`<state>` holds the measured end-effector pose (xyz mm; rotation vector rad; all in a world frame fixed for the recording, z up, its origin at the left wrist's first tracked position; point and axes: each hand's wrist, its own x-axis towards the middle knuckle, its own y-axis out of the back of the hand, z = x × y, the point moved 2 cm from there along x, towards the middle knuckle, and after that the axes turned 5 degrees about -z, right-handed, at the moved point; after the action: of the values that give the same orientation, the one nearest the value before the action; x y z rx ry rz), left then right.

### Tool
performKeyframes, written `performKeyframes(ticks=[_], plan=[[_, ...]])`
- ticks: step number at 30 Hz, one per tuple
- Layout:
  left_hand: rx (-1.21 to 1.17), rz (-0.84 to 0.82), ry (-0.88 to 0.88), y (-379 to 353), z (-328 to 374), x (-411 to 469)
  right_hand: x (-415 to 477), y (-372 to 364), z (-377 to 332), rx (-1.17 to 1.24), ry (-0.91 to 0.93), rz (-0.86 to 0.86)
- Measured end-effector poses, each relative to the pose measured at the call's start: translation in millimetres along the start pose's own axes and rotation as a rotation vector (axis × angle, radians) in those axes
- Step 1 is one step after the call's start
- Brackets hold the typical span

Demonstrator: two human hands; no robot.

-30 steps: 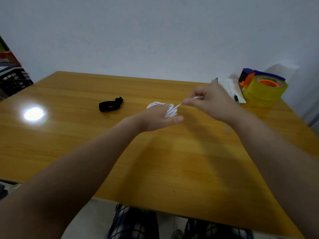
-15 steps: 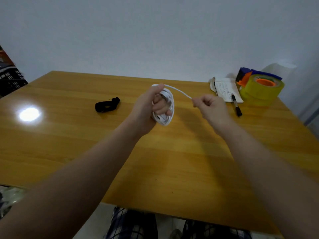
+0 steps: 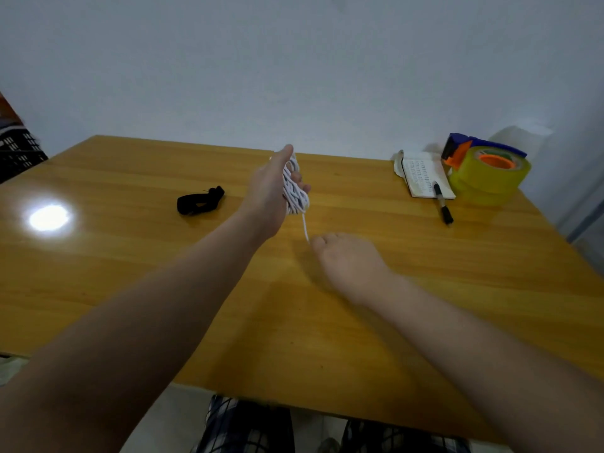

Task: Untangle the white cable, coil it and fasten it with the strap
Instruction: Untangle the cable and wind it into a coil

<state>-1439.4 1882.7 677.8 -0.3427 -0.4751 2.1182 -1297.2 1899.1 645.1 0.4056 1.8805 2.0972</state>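
Above the table [image 3: 130, 273], my left hand [image 3: 269, 194] gripped the coiled cable [image 3: 295, 199]; at its five o'clock my right hand [image 3: 346, 259] pinched the loose tail; the strap [image 3: 200, 201] lay at its nine o'clock.

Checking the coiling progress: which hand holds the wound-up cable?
The left hand, raised, with the white cable looped round its fingers; the right hand, lower and nearer, only pinches the loose tail.

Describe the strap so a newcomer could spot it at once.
Start at the wooden table. Left of the left hand holding the white cable, the strap lies alone on the wood. It is a crumpled black band, unlike the straight pen far right.
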Motion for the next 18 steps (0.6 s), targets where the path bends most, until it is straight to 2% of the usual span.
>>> performKeyframes(ticks=[5,7,10,15,16,18], plan=[[0.292,-0.003,0.035,3,-15,2,-7,16,-1,-0.089,0.147,0.023],[0.404,-0.101,0.057,0,-17,-1,-5,28,10,-0.031,0.242,0.138],[0.581,-0.262,0.102,-11,-11,-13,-3,42,33,0.256,0.387,0.386],[0.585,-0.376,0.207,-33,-4,-31,-1,32,51,0.642,0.247,0.674],[0.593,-0.4,0.246,-35,-8,-34,-1,28,51,0.702,0.215,0.661],[0.571,-0.4,0.294,-42,-15,-41,-2,27,47,0.973,0.193,0.485]])
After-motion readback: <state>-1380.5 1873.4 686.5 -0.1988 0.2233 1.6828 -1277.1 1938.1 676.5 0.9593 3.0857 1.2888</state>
